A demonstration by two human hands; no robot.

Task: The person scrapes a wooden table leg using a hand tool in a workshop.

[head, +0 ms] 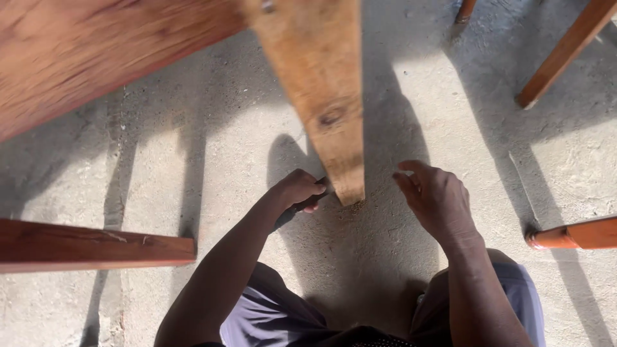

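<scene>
Frame centre: my left hand [299, 190], fingers curled tight around a dark tool [297, 209], works at the foot of the pale wooden leg [324, 96] on the concrete floor [212, 160]. My right hand [436, 199] hovers beside, fingers loosely spread; steadying the leg there would likely help.

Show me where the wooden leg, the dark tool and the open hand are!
wooden leg [324, 96]: head view, middle of its pale face.
dark tool [297, 209]: head view, handle below the left hand's fingers.
right hand [436, 199]: head view, back of the hand.
</scene>
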